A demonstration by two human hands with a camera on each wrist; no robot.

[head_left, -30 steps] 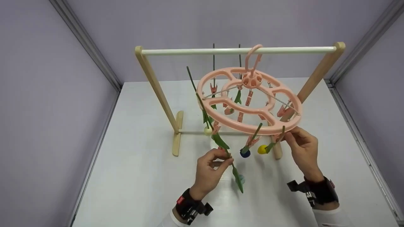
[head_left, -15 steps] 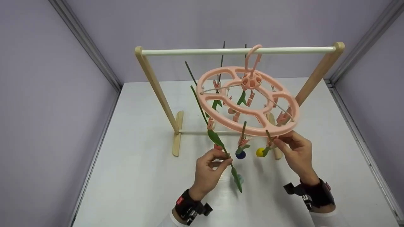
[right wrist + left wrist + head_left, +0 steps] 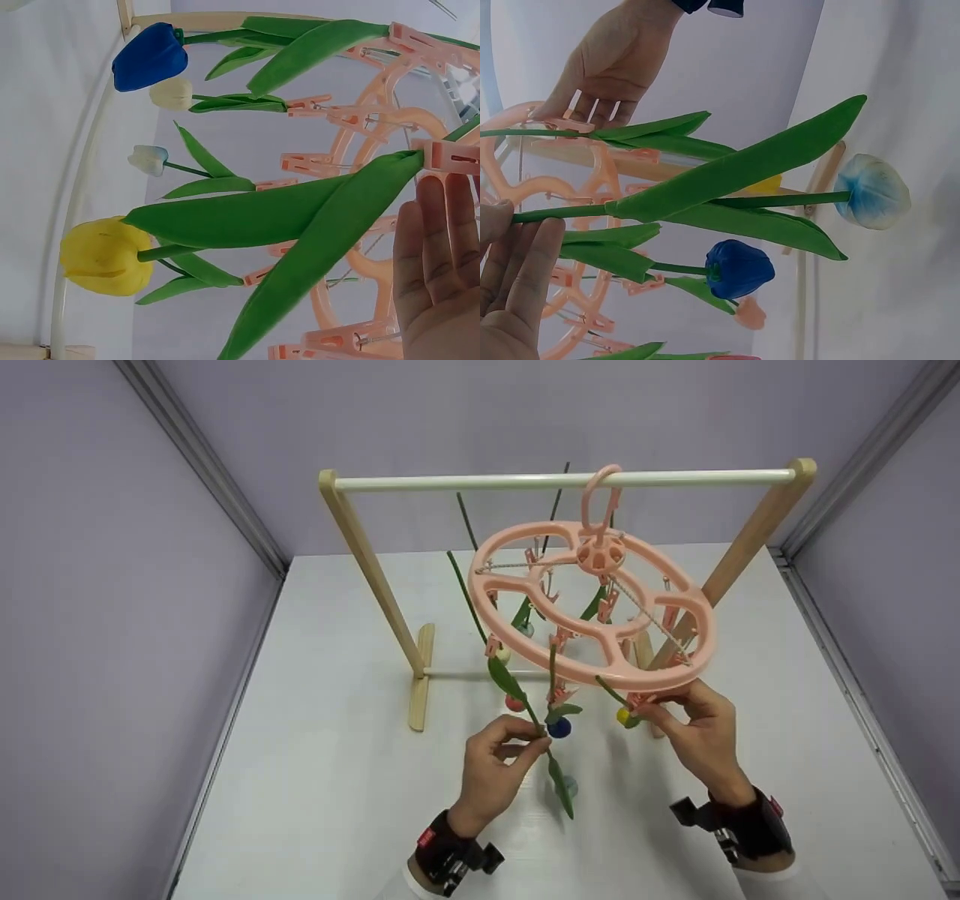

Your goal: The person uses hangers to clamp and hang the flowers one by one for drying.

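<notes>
A round pink clip hanger (image 3: 592, 604) hangs by its hook from the white rail of a wooden rack (image 3: 360, 547) that stands on a white table (image 3: 315, 780). Artificial tulips dangle heads-down from its pegs.

The left hand (image 3: 491, 772) is at the near side of the hanger, a little left of centre, with thumb and fingers pinched on the green stem of a pale blue tulip (image 3: 874, 191). This flower hangs lowest of all, its head just above the table, near the person; whether its upper stem is also caught in a peg is hard to tell from these views.

The right hand (image 3: 694, 735) is at the hanger's near right rim, fingers curled up under the ring and gripping a pink peg (image 3: 450, 156) there — the one that holds the yellow tulip (image 3: 105, 256). The wrist view shows the fingers lying flat against the ring beside the peg.

Between the two hands hangs a dark blue tulip (image 3: 559, 727), close to the left thumb. A red tulip (image 3: 514, 703) and a cream tulip (image 3: 172, 94) hang further left, beyond the left hand — both clipped to the ring.
</notes>
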